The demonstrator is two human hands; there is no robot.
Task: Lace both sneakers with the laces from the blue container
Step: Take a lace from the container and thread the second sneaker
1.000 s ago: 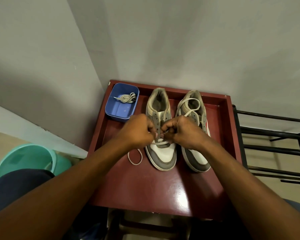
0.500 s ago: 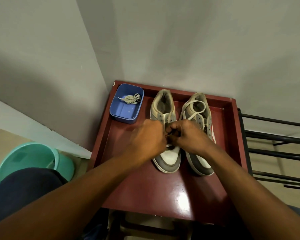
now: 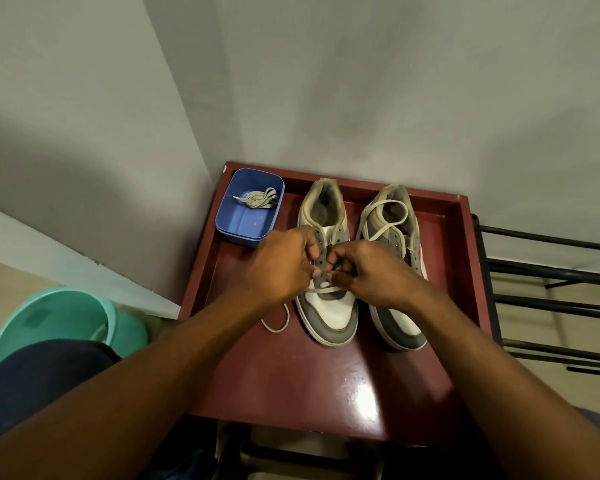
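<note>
Two grey-and-white sneakers stand side by side on a dark red table (image 3: 326,386), toes toward me. Over the left sneaker (image 3: 329,313) my left hand (image 3: 281,263) and my right hand (image 3: 364,268) meet at the eyelets, each pinching part of a cream lace (image 3: 321,289) that crosses the lowest eyelets. One end of this lace loops onto the table left of the shoe. The right sneaker (image 3: 400,327) has a loose lace draped over its opening. A blue container (image 3: 246,220) at the table's back left holds a bundled lace (image 3: 258,198).
Grey walls close in behind and left of the table, which has a raised rim. A teal plastic tub (image 3: 59,320) sits on the floor at the left. Black metal rack bars (image 3: 551,282) stand to the right.
My hands stay at the left sneaker's eyelets and have shifted a little; the lace across the lowest eyelets and its loop on the table show again after being covered half a second ago.
</note>
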